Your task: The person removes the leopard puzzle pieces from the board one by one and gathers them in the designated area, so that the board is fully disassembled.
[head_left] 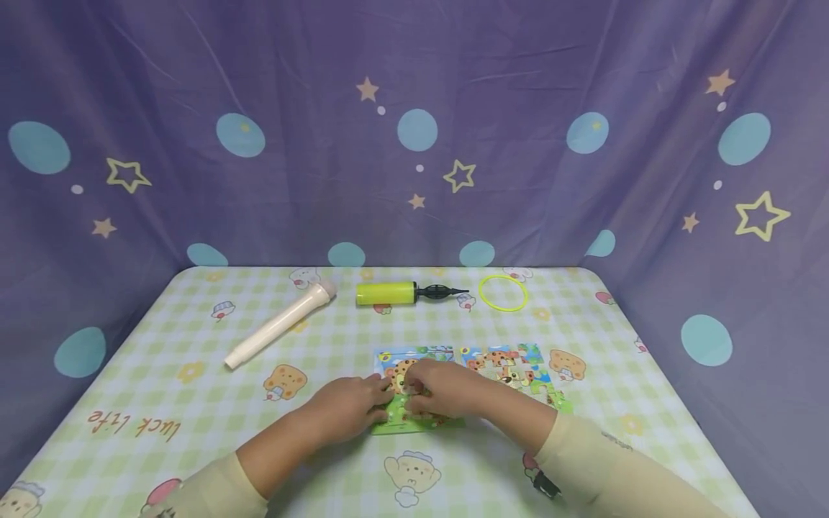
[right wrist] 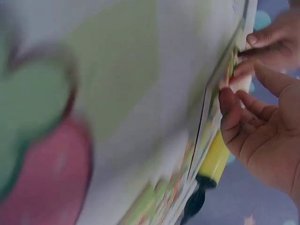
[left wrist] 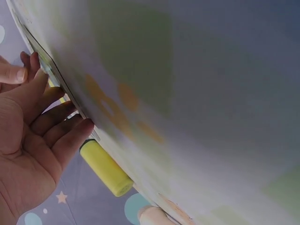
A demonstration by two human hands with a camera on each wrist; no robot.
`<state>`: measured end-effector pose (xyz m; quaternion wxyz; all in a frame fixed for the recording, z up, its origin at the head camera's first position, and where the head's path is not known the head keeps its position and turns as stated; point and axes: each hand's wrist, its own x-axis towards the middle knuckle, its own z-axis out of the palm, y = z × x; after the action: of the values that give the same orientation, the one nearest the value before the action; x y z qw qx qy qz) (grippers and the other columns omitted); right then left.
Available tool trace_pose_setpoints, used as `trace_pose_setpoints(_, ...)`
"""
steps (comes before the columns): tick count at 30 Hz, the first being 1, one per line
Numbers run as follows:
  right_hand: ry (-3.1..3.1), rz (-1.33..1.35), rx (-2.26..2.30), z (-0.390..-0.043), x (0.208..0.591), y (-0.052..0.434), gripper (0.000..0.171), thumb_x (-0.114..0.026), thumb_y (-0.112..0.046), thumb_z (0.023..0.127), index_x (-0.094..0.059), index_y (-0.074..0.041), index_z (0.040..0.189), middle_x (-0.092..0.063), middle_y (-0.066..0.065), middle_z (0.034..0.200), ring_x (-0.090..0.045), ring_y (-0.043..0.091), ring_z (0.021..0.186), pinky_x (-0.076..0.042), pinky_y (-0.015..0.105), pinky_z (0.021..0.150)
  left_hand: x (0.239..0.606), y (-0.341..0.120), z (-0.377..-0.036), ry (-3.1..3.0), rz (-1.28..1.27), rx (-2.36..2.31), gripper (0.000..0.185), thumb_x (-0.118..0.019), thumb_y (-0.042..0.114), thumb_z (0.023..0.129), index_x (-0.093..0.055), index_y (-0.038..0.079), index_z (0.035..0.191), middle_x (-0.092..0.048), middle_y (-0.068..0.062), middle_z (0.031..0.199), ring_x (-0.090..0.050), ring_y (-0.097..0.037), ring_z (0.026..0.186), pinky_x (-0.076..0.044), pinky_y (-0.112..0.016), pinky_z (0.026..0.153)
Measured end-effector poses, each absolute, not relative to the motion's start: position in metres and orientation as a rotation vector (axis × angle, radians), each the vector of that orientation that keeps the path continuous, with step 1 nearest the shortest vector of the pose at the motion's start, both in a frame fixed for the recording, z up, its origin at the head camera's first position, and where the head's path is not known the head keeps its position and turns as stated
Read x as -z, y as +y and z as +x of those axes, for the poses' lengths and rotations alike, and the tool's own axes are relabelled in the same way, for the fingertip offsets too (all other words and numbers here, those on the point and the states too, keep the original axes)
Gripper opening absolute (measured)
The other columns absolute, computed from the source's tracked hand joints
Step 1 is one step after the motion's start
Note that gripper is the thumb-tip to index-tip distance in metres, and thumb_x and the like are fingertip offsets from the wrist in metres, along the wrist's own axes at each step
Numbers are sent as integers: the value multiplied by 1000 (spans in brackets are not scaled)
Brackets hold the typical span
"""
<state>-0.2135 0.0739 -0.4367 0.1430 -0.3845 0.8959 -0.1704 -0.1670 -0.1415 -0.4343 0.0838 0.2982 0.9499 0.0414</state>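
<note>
A jigsaw puzzle (head_left: 391,427) with a spotted cartoon animal lies flat on the table. My left hand (head_left: 350,408) rests at its left edge, fingers extended and touching the board. Over the middle of the same puzzle is my right hand (head_left: 443,388), its fingertips pressing down on the surface and hiding part of the picture. In the right wrist view the right thumb stands apart from the bent fingers, and no piece shows between them. Close on the right lies a second puzzle board (head_left: 532,354) with a similar picture, its pieces spread unevenly and pale gaps showing.
At the back of the checked table (head_left: 214,403) lies a yellow hand pump (head_left: 386,293) with a black nozzle. A yellow ring (head_left: 504,310) is to its right. A pale pink tube (head_left: 278,327) with a wider end lies at the left. Behind hangs a purple curtain (head_left: 311,165).
</note>
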Motion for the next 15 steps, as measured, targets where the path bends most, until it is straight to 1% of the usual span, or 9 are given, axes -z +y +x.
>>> trace_pose_setpoints(2, 2589, -1139, 437, -211, 441, 65, 39, -64, -48, 83, -61, -19, 109, -52, -10, 94, -50, 3, 71, -45, 21, 62, 434, -142, -167, 2844, 889, -129, 47, -61, 40, 86, -58, 18, 128, -47, -5, 138, -48, -25, 123, -41, -43, 97)
trace_pose_setpoints(4, 2609, -1166, 376, -209, 444, 57, 41, -68, -49, 79, -63, -18, 105, -51, -9, 95, -49, 3, 69, -45, 20, 61, 434, -142, -167, 2856, 889, -142, 48, -65, 39, 84, -58, 18, 127, -48, -5, 137, -51, -25, 119, -43, -42, 95)
trace_pose_setpoints(5, 2622, -1173, 341, -208, 445, 54, 39, -69, -48, 78, -64, -18, 104, -50, -10, 96, -49, 3, 70, -45, 20, 62, 434, -142, -167, 2862, 889, -155, 49, -66, 38, 83, -58, 17, 126, -50, -5, 135, -52, -25, 117, -44, -42, 95)
trace_pose_setpoints(8, 2651, -1156, 286, -206, 445, 48, 35, -73, -43, 76, -63, -19, 98, -50, -10, 96, -50, 3, 72, -46, 20, 65, 435, -143, -166, 2859, 858, -206, 53, -67, 38, 82, -55, 15, 129, -50, -6, 135, -52, -25, 117, -43, -42, 95)
trace_pose_setpoints(10, 2656, -1126, 280, -205, 445, 47, 33, -75, -40, 75, -62, -19, 97, -51, -10, 96, -51, 5, 75, -47, 22, 69, 435, -143, -165, 2846, 828, -253, 62, -68, 40, 81, -50, 11, 133, -46, -7, 138, -48, -26, 121, -41, -43, 97)
trace_pose_setpoints(12, 2656, -1094, 281, -205, 444, 46, 33, -75, -40, 74, -61, -20, 96, -53, -10, 97, -54, 7, 81, -48, 24, 74, 435, -145, -164, 2834, 791, -289, 74, -69, 44, 79, -44, 8, 138, -38, -10, 144, -39, -28, 129, -38, -44, 100)
trace_pose_setpoints(15, 2652, -1065, 300, -205, 443, 46, 33, -75, -41, 75, -58, -21, 95, -53, -11, 97, -54, 8, 82, -48, 25, 74, 436, -149, -164, 2824, 740, -306, 88, -70, 51, 74, -38, 3, 141, -30, -12, 148, -29, -30, 134, -34, -45, 103)
